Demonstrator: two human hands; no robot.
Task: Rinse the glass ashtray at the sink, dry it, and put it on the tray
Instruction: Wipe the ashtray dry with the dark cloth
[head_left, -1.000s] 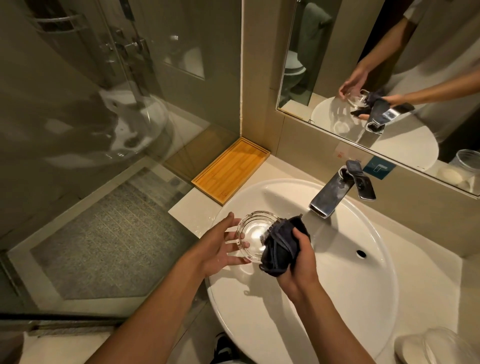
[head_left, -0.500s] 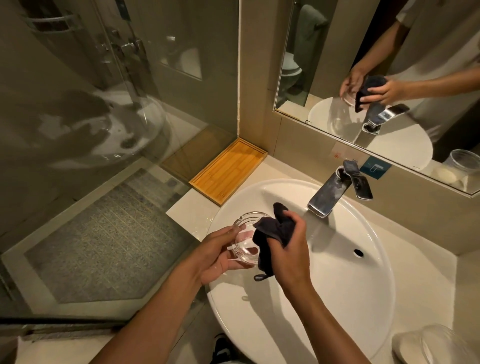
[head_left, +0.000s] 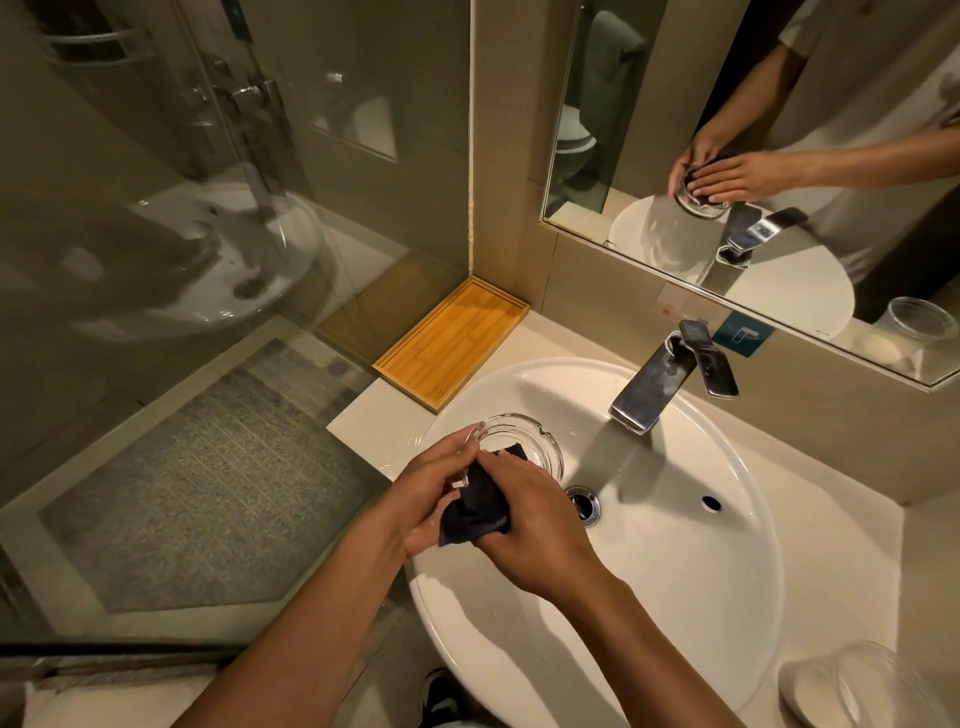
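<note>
The clear glass ashtray (head_left: 524, 439) is held tilted over the left part of the white sink (head_left: 691, 519). My left hand (head_left: 426, 493) grips its near rim from the left. My right hand (head_left: 530, 525) holds a dark cloth (head_left: 475, 506) and presses it into the near side of the ashtray. The far rim with its notches shows beyond the cloth. The bamboo tray (head_left: 452, 340) lies on the counter to the far left of the sink, in the corner by the wall.
A chrome faucet (head_left: 660, 382) stands at the back of the sink, no water running; the drain (head_left: 584, 501) is just right of my hands. A glass shower partition (head_left: 234, 208) borders the counter on the left. A clear jar (head_left: 852, 686) sits at the near right.
The ashtray has tipped from facing me to lying flatter over the basin. My right hand pushed the cloth down into its near side, and both hands closed together around it.
</note>
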